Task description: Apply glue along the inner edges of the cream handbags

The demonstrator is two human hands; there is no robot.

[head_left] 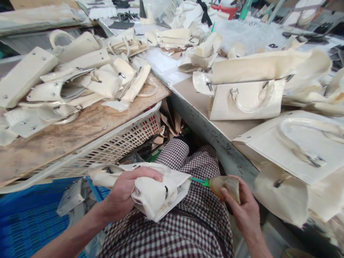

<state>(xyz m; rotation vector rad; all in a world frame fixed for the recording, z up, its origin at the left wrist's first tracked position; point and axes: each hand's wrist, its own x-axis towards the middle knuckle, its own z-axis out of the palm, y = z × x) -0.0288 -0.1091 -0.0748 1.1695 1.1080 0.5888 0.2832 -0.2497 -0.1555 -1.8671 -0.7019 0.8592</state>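
My left hand (125,193) is closed around a crumpled cream bag piece (158,195) held over my lap. My right hand (242,208) grips a small amber squeeze bottle (224,186) with a green nozzle (199,181). The nozzle tip points left and touches the edge of the cream piece. Checked fabric (185,229) covers my lap beneath both hands.
A wooden board (67,136) on a white plastic basket (129,139) carries a heap of cream bag parts (80,79) at the left. Finished cream handbags (247,100) lie on the table (193,104) at the right. A blue crate (29,218) sits at the lower left.
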